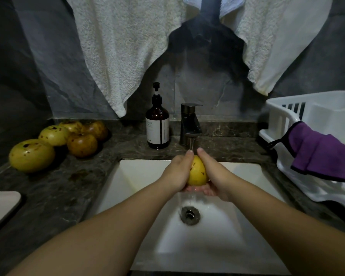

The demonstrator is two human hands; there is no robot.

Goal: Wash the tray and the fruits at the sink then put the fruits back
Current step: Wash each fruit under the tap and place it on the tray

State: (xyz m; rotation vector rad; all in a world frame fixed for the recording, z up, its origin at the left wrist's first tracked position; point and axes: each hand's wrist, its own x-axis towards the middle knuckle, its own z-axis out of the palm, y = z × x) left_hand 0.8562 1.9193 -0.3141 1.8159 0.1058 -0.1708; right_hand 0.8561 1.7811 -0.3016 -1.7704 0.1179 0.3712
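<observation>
Both of our hands clasp one yellow fruit [197, 172] between them: our left hand [177, 172] curls round its left side, our right hand [213, 172] wraps its right side and cups it from below. Only a narrow strip of yellow skin shows between the palms. We hold it over the white sink [139, 176], near the basin's back edge, directly under the faucet [190, 126]. Water runs off our lower hand toward the drain [190, 215].

Held like this, the fruit's longer side runs roughly up and down, top toward the spout. Neither hand is nearer than the other; they meet it evenly from each side.

Five more fruits [54, 142] sit in a cluster on the dark counter [88, 176], at its back left, well apart from the sink. They are yellow to brown and spotted. Any next fruit lies to our left, so we judge the left hand has the shorter reach to it.

At the counter's front left edge, a pale flat corner [2, 206] shows; it may be the tray, though we cannot tell. A soap bottle [157, 128] stands just left of the faucet. A white dish rack [317, 120] with a purple cloth [323, 154] draped over it stands at the right edge.
</observation>
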